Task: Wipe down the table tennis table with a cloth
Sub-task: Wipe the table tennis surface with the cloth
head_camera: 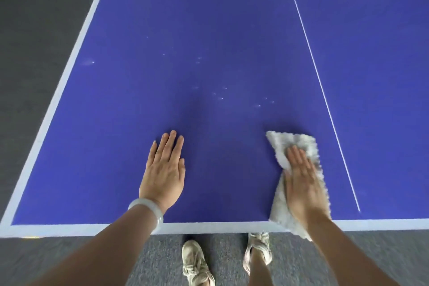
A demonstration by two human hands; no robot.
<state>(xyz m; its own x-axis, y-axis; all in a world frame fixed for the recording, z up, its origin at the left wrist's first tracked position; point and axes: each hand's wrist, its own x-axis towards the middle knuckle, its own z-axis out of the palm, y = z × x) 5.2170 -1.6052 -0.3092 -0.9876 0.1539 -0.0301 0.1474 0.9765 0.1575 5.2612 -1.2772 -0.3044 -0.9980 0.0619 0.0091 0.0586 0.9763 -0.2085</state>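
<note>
A: Where is the cloth lying?

B: The grey-white cloth is lying in the lower right of the frame on the blue table tennis table. Its near end is hanging over the white edge band, just left of the thin white centre line.

A: How is the right hand acting on it?

B: The right hand is pressing flat on the cloth, fingers straight and held together. The hand is blurred, so the thumb's position cannot be told.

A: And the left hand?

B: The left hand is resting palm-down on the bare surface at lower centre, fingers pressed together. A pale bracelet is sitting on the wrist. White specks are showing mid-frame.
</note>
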